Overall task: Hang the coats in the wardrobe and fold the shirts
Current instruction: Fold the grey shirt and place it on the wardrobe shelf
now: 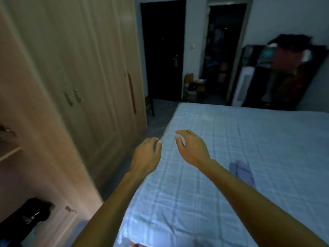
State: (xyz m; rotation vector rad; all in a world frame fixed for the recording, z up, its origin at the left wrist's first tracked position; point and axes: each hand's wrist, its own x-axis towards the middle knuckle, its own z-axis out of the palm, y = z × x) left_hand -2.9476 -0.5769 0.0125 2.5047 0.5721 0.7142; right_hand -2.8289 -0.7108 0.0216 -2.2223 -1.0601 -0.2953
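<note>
My left hand [146,154] reaches forward over the gap between the wardrobe and the bed, fingers curled loosely with nothing in them. My right hand [193,147] hovers over the near left part of the bed [249,139], fingers apart and empty. A small folded blue-grey garment [243,172] lies on the light blue quilt to the right of my right forearm. The beige wardrobe [80,68] stands on the left with its far doors closed. A dark garment [26,214] shows in the open section at the lower left.
An open wardrobe door [44,148] juts out near my left arm. A dark closed door [162,50] and an open doorway [222,50] are at the back. A dark cabinet [277,75] piled with clothes stands at the far right. A narrow floor strip runs between wardrobe and bed.
</note>
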